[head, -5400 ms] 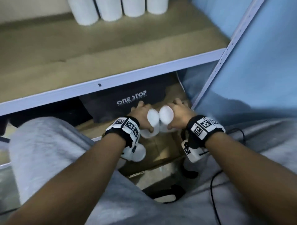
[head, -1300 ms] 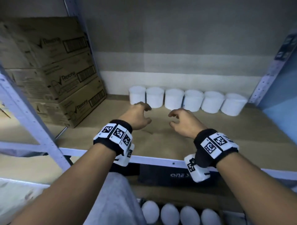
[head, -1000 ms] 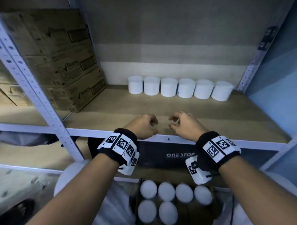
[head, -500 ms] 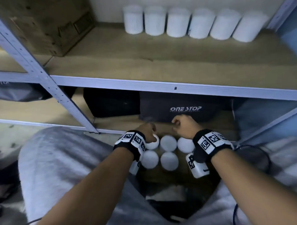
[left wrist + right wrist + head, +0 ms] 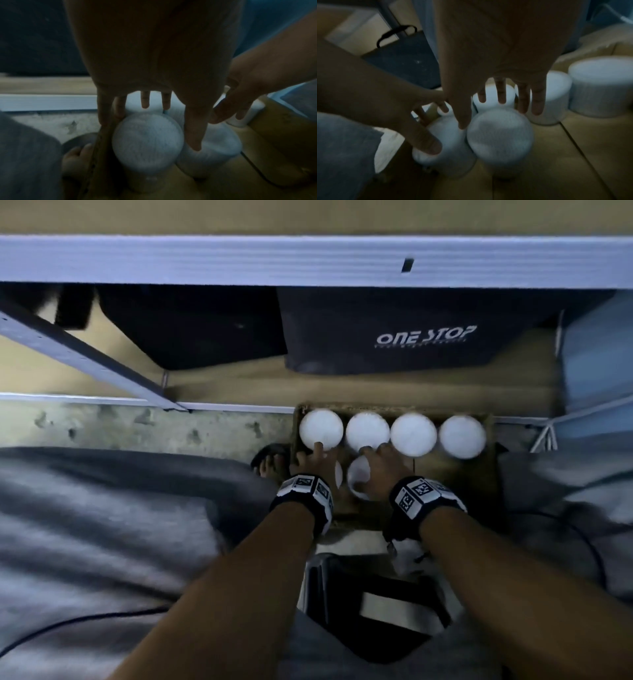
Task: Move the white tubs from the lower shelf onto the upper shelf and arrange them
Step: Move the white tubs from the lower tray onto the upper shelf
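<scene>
You are lowering your left hand (image 5: 310,463) and right hand (image 5: 382,469), fingers spread wide and holding nothing, over the two white tubs (image 5: 500,135) beneath your palms in the cardboard box (image 5: 488,470), so settle thumb and fingers around each tub before lifting.

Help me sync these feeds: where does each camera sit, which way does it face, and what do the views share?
Head: on the head, looking down at six tubs in a carton; both forearms show.
Left wrist: above the left hand, looking along spread fingers to the near left tub.
Right wrist: above the right hand, over the near right tub.
Shared: both near tubs and both hands appear in each wrist view.
</scene>
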{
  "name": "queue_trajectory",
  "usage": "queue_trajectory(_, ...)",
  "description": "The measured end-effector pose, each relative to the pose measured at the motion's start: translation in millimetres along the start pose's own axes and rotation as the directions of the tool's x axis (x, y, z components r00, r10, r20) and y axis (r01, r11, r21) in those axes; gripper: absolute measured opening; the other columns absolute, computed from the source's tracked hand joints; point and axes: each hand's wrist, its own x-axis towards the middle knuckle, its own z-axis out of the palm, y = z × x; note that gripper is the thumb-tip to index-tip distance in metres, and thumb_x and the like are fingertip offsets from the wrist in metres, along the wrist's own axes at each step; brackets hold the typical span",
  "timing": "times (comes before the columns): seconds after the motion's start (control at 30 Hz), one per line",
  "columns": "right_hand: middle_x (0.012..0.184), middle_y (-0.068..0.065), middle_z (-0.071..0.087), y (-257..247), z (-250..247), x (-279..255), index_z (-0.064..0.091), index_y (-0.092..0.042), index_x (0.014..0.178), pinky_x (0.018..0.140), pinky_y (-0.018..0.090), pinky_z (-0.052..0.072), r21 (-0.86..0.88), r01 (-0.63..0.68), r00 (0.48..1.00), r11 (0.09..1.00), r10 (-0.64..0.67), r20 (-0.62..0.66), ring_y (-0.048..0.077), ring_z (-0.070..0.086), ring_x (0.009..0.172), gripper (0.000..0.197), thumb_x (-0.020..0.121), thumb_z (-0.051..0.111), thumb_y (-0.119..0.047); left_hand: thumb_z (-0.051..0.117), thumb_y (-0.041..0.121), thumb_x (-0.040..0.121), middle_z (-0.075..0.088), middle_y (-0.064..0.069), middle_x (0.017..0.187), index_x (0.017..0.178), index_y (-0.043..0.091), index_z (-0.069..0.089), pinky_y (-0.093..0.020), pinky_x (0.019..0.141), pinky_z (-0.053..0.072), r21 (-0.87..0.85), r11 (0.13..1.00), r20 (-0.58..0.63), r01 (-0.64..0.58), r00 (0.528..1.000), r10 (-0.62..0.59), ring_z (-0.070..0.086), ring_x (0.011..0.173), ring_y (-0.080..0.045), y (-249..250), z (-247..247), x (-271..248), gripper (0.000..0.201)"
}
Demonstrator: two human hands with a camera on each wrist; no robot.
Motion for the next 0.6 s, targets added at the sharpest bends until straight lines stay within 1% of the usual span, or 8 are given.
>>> queue_trajectory(0.07, 0.151, 0.017, 0.019, 0.9, 14.6, 3.9, 0.02, -0.024, 0.15, 0.107, 0.051, 0.033, -0.051, -0.008, 1.0, 0.999, 0.007, -0.018, 0.039, 0.024, 0.139, 0.089, 0.078, 0.067, -0.048, 0.067, 0.038, 0.077, 0.039, -0.009, 0.142, 0.135, 0.03, 0.045, -0.05, 0.087, 0.043, 0.084, 0.996, -0.148, 0.012, 0.989, 0.0, 0.053, 0.107, -0.04, 3.4, 14.1, 1.9, 0.062)
queue_trajectory(0.1, 0.151, 0.016, 0.016, 1.1, 20.9, 5.3, 0.019, -0.027, 0.15, 0.105, 0.052, 0.034, -0.061, -0.02, 0.999, 0.998, 0.018, -0.036, 0.04, 0.023, 0.138, 0.092, 0.075, 0.068, -0.051, 0.072, 0.042, 0.069, 0.051, -0.007, 0.132, 0.126, 0.035, 0.055, -0.047, 0.078, 0.047, 0.112, 0.993, -0.157, 0.033, 0.987, -0.015, 0.059, 0.091, -0.037, 4.3, 17.9, 2.9, 0.06)
queue_trajectory(0.17, 0.151, 0.015, 0.012, 1.2, 29.9, 7.4, 0.018, -0.033, 0.148, 0.103, 0.054, 0.037, -0.048, -0.046, 0.998, 0.998, 0.044, -0.043, 0.043, 0.025, 0.135, 0.097, 0.07, 0.071, -0.052, 0.08, 0.045, 0.048, 0.065, -0.003, 0.111, 0.097, 0.038, 0.068, -0.04, 0.064, 0.048, 0.104, 0.993, -0.171, 0.046, 0.985, -0.028, 0.059, 0.061, -0.03, 2.4, 23.5, 11.4, 0.051)
queue_trajectory(0.2, 0.151, 0.014, 0.01, 1.9, 33.9, 9.1, 0.018, -0.035, 0.147, 0.102, 0.053, 0.039, -0.029, -0.06, 0.997, 0.998, 0.059, -0.039, 0.043, 0.027, 0.134, 0.097, 0.069, 0.073, -0.05, 0.082, 0.045, 0.042, 0.067, -0.002, 0.107, 0.089, 0.037, 0.069, -0.038, 0.062, 0.049, 0.086, 0.996, -0.182, 0.027, 0.983, -0.011, 0.058, 0.055, -0.027, 2.2, 25.7, 14.7, 0.049)
queue_trajectory(0.37, 0.148, 0.01, 0.01, -0.1, 41.7, 12.4, 0.023, -0.038, 0.143, 0.093, 0.046, 0.047, 0.046, -0.094, 0.99, 0.994, 0.098, -0.096, 0.042, 0.032, 0.127, 0.08, 0.078, 0.069, -0.031, 0.085, 0.037, 0.037, 0.069, -0.003, 0.106, 0.09, 0.039, 0.067, -0.04, 0.065, 0.051, 0.138, 0.99, -0.277, 0.0, 0.96, 0.039, 0.057, 0.054, -0.026, 3.3, 32.1, 14.2, 0.055)
queue_trajectory(0.47, 0.143, 0.01, 0.019, -1.2, 40.6, 11.3, 0.029, -0.036, 0.139, 0.091, 0.046, 0.049, 0.075, -0.095, 0.985, 0.993, 0.104, -0.134, 0.04, 0.036, 0.124, 0.074, 0.077, 0.069, -0.029, 0.086, 0.045, 0.036, 0.068, -0.001, 0.102, 0.082, 0.037, 0.065, -0.038, 0.062, 0.05, 0.09, 0.996, -0.247, -0.019, 0.968, 0.041, 0.056, 0.052, -0.024, 4.2, 32.7, 16.4, 0.052)
queue_trajectory(0.53, 0.139, 0.01, 0.022, -2.0, 37.1, 8.9, 0.032, -0.034, 0.136, 0.09, 0.046, 0.049, 0.093, -0.086, 0.985, 0.992, 0.098, -0.139, 0.04, 0.039, 0.12, 0.072, 0.074, 0.071, -0.031, 0.086, 0.05, 0.033, 0.067, -0.002, 0.098, 0.088, 0.038, 0.066, -0.037, 0.059, 0.049, 0.059, 0.998, -0.211, -0.013, 0.977, 0.025, 0.056, 0.051, -0.025, 3.5, 32.1, 17.5, 0.059)
queue_trajectory(0.6, 0.138, 0.01, 0.022, -2.2, 32.2, 5.1, 0.034, -0.032, 0.134, 0.091, 0.047, 0.049, 0.09, -0.072, 0.988, 0.993, 0.084, -0.129, 0.041, 0.039, 0.12, 0.073, 0.072, 0.072, -0.035, 0.084, 0.053, 0.039, 0.062, -0.005, 0.102, 0.101, 0.037, 0.065, -0.037, 0.061, 0.048, 0.098, 0.995, -0.227, 0.001, 0.974, 0.021, 0.059, 0.058, -0.028, 3.5, 21.7, 8.1, 0.067)
